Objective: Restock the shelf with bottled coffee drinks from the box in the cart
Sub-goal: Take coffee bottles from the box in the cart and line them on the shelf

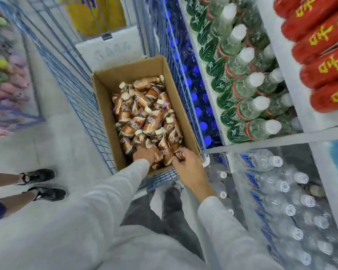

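Bottles [144,117] lie jumbled in box [105,98] in cart [80,94]; left hand [144,153] digs into near end, fingers buried, grip cannot be told; right hand [187,168] pinches a bottle [180,154] at near-right corner; best to lift each by its body, clear of neighbours, before turning to shelf [281,140]

Bright, even light, faint shadows; wide-angle distortion bows the white metal shelf frame [289,80], and the pink and green goods [14,75] at left are blurred.

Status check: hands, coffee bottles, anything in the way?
Left hand buried in coffee bottles, grip hidden. Right hand pinching one bottle at box near end. Nothing covering the pile.
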